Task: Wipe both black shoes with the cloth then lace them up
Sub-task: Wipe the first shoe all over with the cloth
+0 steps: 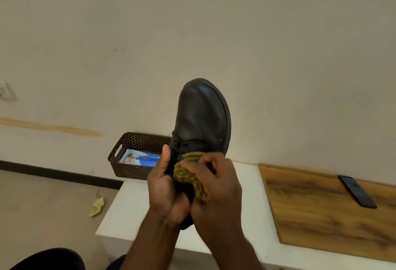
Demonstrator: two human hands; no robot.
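Observation:
A black leather shoe (201,117) is held up in front of me, toe pointing up and away. My left hand (166,188) grips its heel end, thumb up along the lace area. My right hand (216,190) is closed on a bunched olive-yellow cloth (190,173) pressed against the shoe's side near the opening. Dark laces show just above my left thumb. A dark rounded shape (51,259) lies at the bottom left corner; I cannot tell whether it is the other shoe.
A white table (126,212) stands below my hands. A brown perforated basket (132,158) with a picture inside sits at its far left. A wooden board (321,212) with a black phone (356,191) lies to the right. A yellow rag (97,206) lies on the floor.

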